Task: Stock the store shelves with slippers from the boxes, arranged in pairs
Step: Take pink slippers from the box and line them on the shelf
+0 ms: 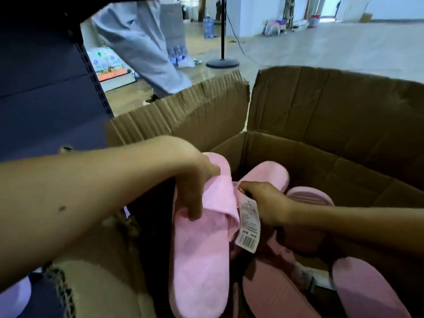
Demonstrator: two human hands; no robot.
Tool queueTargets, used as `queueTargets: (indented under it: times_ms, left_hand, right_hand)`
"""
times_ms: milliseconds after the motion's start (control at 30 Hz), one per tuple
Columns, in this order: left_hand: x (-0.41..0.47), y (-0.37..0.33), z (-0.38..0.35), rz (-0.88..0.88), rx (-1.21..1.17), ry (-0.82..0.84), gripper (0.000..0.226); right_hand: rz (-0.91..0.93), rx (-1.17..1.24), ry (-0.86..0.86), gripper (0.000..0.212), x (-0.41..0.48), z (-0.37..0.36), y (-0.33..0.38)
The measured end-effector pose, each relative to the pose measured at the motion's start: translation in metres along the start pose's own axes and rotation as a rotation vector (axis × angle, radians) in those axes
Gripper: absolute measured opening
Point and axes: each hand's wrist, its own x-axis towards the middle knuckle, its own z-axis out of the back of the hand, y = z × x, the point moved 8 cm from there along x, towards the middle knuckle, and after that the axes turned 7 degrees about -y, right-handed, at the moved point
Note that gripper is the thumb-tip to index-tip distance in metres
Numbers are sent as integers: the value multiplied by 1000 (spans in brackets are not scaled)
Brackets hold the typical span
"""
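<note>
meanwhile, at the centre of the frame, a person's left hand grips the strap of a pink slipper, fingers curled over the fabric band and thumb pressed on its near edge, holding the slipper at the near left edge of an open cardboard box. just to the right, the right hand is curled round the edge of a second pink slipper that lies partly inside the box; its fingertips are hidden, so exactly how it pinches cannot be told. a white barcode tag hangs between the two slippers, beside the right wrist.

stocking looks to be at an early or middle stage. the pair in hand has not yet left the box, and more stock waits inside: a mauve slipper behind the right hand, a sole-up slipper at lower centre, and another pink one at lower right. the floor of the box shows in places, which suggests part of the load is already out, though no filled shelf is in view. a dark shelf upright stands at upper left, its shelves out of sight. behind it, another person's legs in pale trousers cross the shop floor.
</note>
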Motion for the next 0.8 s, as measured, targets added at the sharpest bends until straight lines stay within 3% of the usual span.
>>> queueTargets:
  times_ms: [133, 367, 533, 700, 800]
  left_hand:
    - [-24, -1, 21, -75, -88, -230, 90]
    - [-78, 24, 76, -69, -334, -678, 103]
    - [-133, 39, 118, -52, -374, -912, 108]
    - [-199, 77, 148, -44, -417, -1106, 112]
    - [-240, 102, 149, -69, -489, -1148, 104]
  right_hand:
    - [-50, -43, -97, 15, -8, 35, 15]
    - [-63, 93, -355, 39, -29, 126, 51]
    - [40, -22, -489, 17, -35, 178, 104]
    - [143, -6, -523, 7, -39, 211, 163]
    - [180, 142, -450, 27, -44, 213, 193]
